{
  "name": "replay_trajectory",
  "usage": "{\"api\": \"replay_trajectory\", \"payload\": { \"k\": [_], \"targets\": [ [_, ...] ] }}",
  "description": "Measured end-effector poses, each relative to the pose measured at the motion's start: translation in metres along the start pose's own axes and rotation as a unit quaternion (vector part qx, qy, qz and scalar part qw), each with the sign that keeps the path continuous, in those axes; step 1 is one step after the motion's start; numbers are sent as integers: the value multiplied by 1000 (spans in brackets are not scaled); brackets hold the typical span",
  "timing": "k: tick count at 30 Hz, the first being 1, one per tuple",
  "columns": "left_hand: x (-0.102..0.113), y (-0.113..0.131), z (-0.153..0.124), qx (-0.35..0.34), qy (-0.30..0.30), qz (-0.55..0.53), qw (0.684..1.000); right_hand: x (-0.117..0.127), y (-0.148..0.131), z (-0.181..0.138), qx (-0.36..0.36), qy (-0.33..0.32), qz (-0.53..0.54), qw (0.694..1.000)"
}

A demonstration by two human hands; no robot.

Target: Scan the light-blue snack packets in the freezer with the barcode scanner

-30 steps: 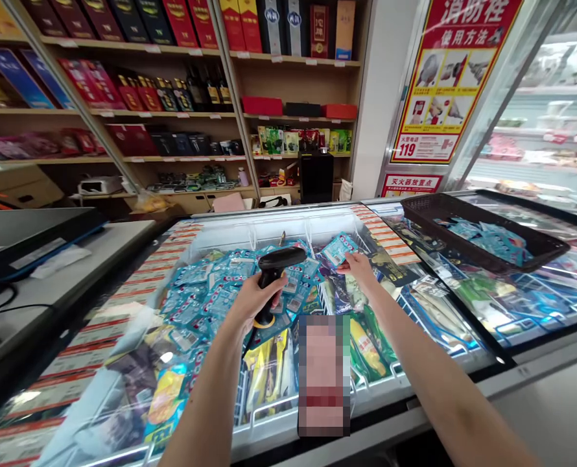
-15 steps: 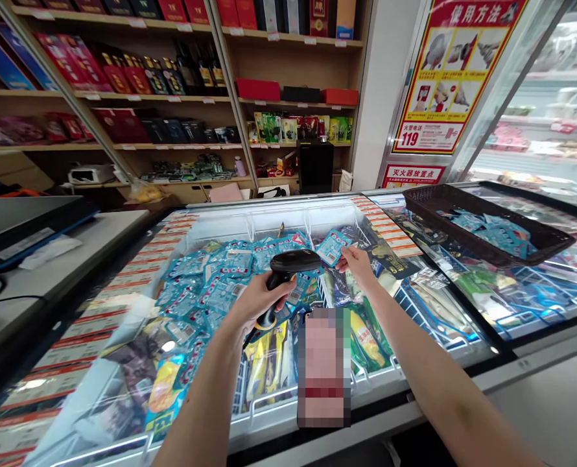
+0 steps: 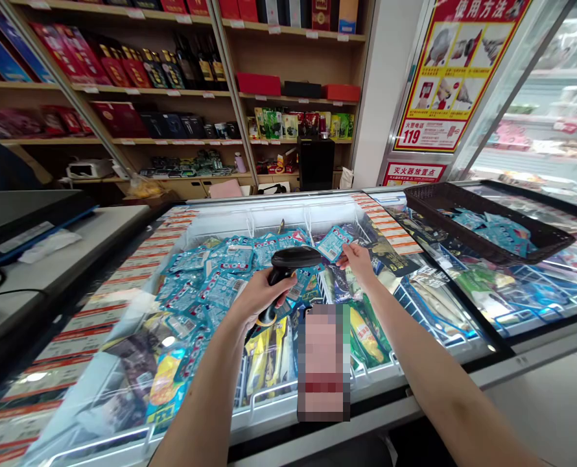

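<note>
My left hand [image 3: 264, 293] is closed round the handle of a black barcode scanner [image 3: 295, 257], its head pointing right. Between the fingertips of my right hand [image 3: 358, 262] is the edge of a small blue packet [image 3: 334, 242], held just off the scanner's head with its printed side up. Many similar blue packets [image 3: 225, 285] lie spread in a layer to the left of the scanner, over the chest freezer [image 3: 249, 220]. A phone [image 3: 323, 363] with a blurred screen rests on the freezer's near side, between my forearms.
A dark brown basket [image 3: 551, 240] holding more blue packets stands on the freezer at the right. Yellow and green frozen packs [image 3: 366, 334] show through the glass. A counter [image 3: 98, 227] with a device is on the left; stocked shelves [image 3: 172, 94] rise behind.
Almost nothing differs. The view has tilted slightly, and both hands keep the scanner and the blue packet in nearly the same place.
</note>
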State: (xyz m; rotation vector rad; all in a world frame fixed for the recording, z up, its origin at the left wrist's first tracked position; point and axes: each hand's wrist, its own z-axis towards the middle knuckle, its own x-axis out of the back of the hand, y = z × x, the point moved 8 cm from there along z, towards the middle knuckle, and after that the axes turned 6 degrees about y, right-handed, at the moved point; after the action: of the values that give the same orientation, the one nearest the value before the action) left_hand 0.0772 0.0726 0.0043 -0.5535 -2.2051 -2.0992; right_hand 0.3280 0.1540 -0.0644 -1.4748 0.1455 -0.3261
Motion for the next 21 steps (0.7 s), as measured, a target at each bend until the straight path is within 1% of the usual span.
{"api": "replay_trajectory", "payload": {
  "k": [4,7,10,12,13,15,17,19,21],
  "targets": [
    [-1,2,0,-1,-1,0,1000,0,1,-1,-8,5,-22,1000],
    [-1,4,0,3,1,1,1000,1,-1,-2,-9,13,-20,1000],
    [4,5,0,0,13,10,1000,12,-4,-3,-3,55,-50,997],
    [10,3,1,2,34,23,999,28,-9,-4,10,102,-125,987],
    [14,2,1,4,50,25,998,38,-12,-5,17,125,-179,976],
    [24,1,0,4,90,14,996,59,-19,-4,26,166,-295,941],
    [33,0,-1,1,121,-9,993,81,-20,-2,-4,192,-379,905],
    [40,-2,-2,-1,139,-25,990,103,-17,0,-47,223,-430,874],
    [46,-5,-1,-2,150,-28,988,117,-13,1,-74,235,-454,856]
  ]
}}
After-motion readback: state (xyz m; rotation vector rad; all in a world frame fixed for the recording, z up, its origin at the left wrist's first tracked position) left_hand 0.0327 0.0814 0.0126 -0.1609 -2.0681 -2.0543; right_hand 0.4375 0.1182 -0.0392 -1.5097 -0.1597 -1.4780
